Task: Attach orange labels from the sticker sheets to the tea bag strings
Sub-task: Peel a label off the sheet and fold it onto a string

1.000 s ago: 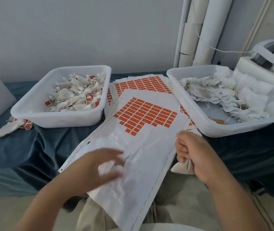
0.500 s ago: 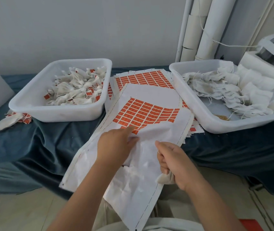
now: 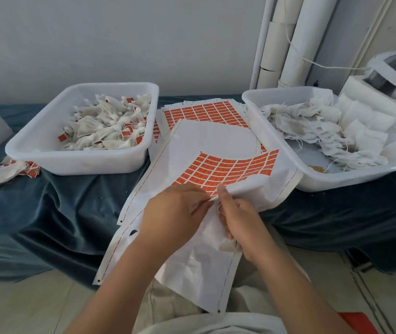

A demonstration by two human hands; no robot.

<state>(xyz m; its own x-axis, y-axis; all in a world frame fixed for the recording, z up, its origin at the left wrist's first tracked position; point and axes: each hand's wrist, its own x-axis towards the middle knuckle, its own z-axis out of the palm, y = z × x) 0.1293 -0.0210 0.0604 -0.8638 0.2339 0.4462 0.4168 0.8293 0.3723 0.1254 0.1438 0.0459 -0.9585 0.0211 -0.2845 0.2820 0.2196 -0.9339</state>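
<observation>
A long white sticker sheet (image 3: 216,141) lies over the table edge and my lap, with a block of orange labels (image 3: 226,168) left in its middle. My left hand (image 3: 175,213) pinches at the near edge of the orange block. My right hand (image 3: 238,218) grips a tea bag (image 3: 228,247) under its palm, holds a thin white string at its fingertips, and lifts the sheet's right side into a fold. The two hands touch at the fingertips.
A white tub (image 3: 81,162) at left holds labelled tea bags. A white tub (image 3: 312,179) at right holds unlabelled bags with loose strings. More sticker sheets (image 3: 204,114) lie stacked between them. Two labelled bags (image 3: 6,172) lie on the blue cloth (image 3: 59,208).
Both hands moved forward up the sheet to the orange block and met there. The sheet's right side has been lifted and curled. The camera tilted a little.
</observation>
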